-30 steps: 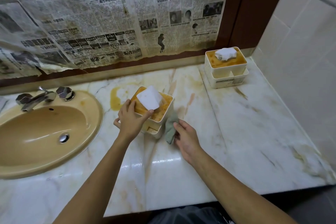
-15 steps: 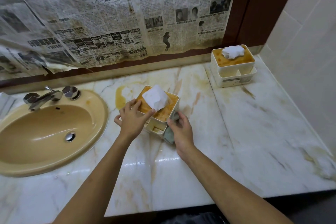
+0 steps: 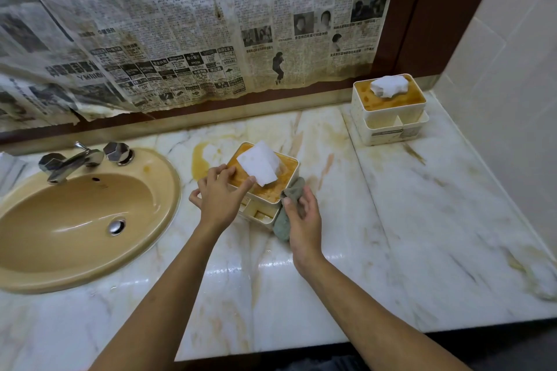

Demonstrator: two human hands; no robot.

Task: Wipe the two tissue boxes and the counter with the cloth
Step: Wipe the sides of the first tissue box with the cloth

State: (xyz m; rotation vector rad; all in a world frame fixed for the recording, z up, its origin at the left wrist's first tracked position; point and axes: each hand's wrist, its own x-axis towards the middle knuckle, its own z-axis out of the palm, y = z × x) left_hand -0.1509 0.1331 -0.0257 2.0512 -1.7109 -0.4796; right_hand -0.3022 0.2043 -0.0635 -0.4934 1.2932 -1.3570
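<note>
Near box (image 3: 265, 187) — left hand (image 3: 218, 200) gripping its lid edge, right hand (image 3: 303, 221) pressing the cloth (image 3: 289, 208) to its side, wiping — far box (image 3: 388, 110) and counter (image 3: 391, 220) probably follow.

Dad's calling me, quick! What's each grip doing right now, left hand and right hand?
Left grip: closed on the near tissue box, fingers over its rim.
Right grip: closed on the cloth, held against that box.

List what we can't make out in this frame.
Head view only.
Right wall of near tissue box: behind cloth and right hand.
Its front-left corner: under left hand.
Label on far tissue box: too small to read.
Print on newspaper: too blurred to read.
Left of sink: cut by frame edge.
</note>
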